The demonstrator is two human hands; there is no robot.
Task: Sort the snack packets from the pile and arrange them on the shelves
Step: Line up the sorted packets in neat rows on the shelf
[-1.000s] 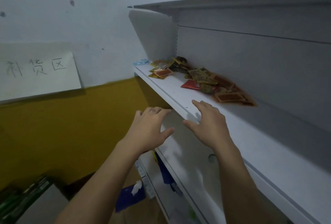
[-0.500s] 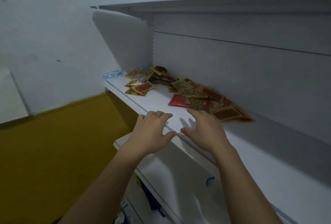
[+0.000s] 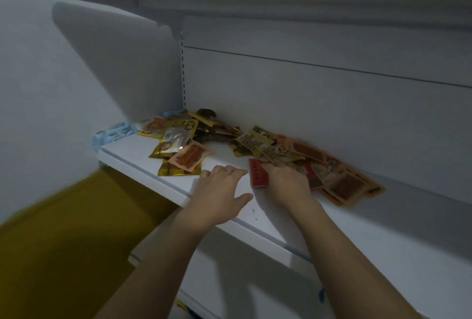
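Both on shelf (image 3: 132,151): left hand (image 3: 219,196) spread flat; right hand (image 3: 287,186), uncurled, touches red packet (image 3: 258,173).

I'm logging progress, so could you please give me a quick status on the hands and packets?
Left hand open, resting on shelf. Right hand touching red packet at pile edge. Nothing blocking.

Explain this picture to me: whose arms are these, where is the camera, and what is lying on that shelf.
No machine here: a person wears one wide-angle camera on the head, looking down at their own bare arms. The left hand is open over the white metal shelf. The right hand rests on a flat red snack packet at the edge of a loose pile of gold and orange foil snack packets. Nothing is lifted yet.
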